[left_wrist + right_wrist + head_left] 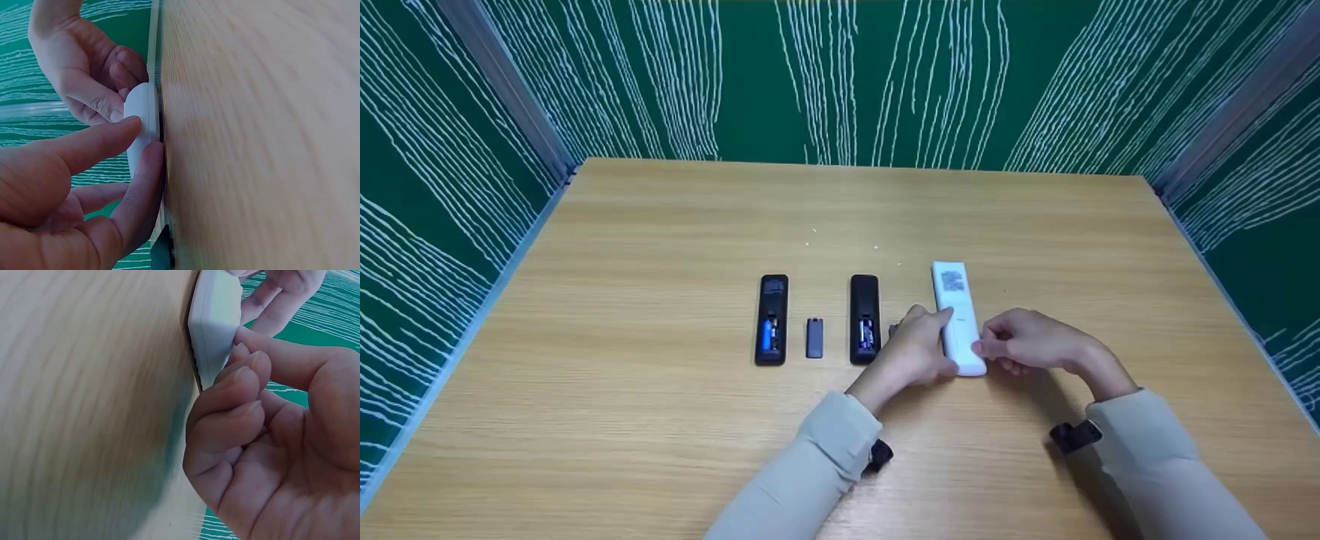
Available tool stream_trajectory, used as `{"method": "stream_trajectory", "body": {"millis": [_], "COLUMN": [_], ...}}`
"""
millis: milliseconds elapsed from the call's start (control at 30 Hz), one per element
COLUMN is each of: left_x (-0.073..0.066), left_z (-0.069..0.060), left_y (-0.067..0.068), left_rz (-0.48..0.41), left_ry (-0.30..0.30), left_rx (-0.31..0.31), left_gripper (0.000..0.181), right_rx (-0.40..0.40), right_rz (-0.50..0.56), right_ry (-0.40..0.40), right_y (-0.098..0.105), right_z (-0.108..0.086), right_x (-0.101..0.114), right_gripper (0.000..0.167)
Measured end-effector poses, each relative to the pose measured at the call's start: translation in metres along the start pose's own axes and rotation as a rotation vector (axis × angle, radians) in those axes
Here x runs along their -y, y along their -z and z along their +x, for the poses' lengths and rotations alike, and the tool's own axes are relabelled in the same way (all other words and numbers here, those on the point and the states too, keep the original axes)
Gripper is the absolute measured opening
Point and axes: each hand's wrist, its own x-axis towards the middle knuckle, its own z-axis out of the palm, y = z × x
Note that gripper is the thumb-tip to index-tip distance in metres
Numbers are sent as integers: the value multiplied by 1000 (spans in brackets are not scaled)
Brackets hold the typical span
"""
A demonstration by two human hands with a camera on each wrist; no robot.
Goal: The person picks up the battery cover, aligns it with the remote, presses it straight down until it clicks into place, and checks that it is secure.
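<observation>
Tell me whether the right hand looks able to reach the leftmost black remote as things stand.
Probably not directly: the left hand and white remote sit between the right hand and the leftmost black remote.

pale grey long sleeves (780,487), broad cuffs (840,429), small black wrist devices (1076,436)

The left forearm (802,472) slants up and to the right and the right forearm (1170,461) up and to the left, so that the two hands face each other with a narrow gap between. The left hand (916,345) holds a pinching pose, thumb and forefinger reaching forward with their tips apart. The right hand (1031,341), bent inward at the wrist, has its thumb extended and its fingers curled toward the palm, though whether thumb and forefinger actually meet is hard to tell.
</observation>
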Motion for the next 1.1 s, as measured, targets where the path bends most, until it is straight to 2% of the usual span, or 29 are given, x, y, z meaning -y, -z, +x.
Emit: {"method": "stream_trajectory", "body": {"millis": [233,533,733,933,1100], "left_x": [1,0,-1,0,0], "left_z": [0,-2,-1,1,2], "left_y": [0,0,0,0,-1], "left_rz": [-31,-50,-22,18,13], "left_ry": [-3,8,0,-19,-3], "left_rx": [2,8,7,-2,-1], "left_gripper": [94,94,93,92,94], "right_rx": [0,-44,-64,-71,-92], "right_rz": [-13,-19,0,40,39], "right_ry": [-13,-37,-46,-6,-7], "right_y": [2,8,10,9,6], "right_z": [5,14,19,20,19], "right_x": [1,-1,-1,-2,-3], "right_gripper": [31,28,27,28,28]}}
